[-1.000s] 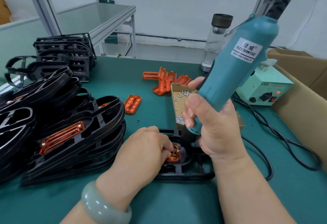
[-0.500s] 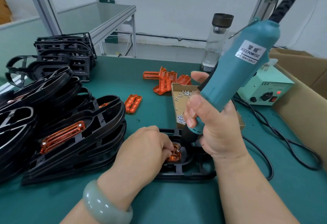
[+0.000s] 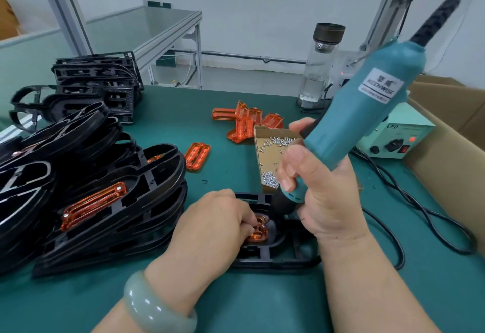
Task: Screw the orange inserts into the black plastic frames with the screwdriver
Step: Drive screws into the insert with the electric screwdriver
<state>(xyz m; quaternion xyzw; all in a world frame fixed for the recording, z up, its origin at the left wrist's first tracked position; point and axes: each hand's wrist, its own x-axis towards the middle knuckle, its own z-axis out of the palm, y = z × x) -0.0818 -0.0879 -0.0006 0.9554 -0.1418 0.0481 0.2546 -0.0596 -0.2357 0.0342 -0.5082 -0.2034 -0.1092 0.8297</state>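
My right hand (image 3: 322, 196) is clenched round the screwdriver (image 3: 362, 112), tilted so its dark nose comes down on the orange insert (image 3: 258, 234); the bit tip is hidden. My left hand (image 3: 210, 225) curls its fingers onto that insert, pinning it in its seat so it cannot turn with the screw (my judgement). The black frame (image 3: 288, 257) lies flat on the green mat (image 3: 262, 303), just near of the screw box (image 3: 267, 154), within easy reach. Farther off lie loose inserts (image 3: 246, 120); finished frames (image 3: 105, 201) are stacked at left, out of the working area.

Most of orange insert (image 3: 258, 233) under left hand (image 3: 210, 225); screwdriver (image 3: 354, 127) tip indistinct
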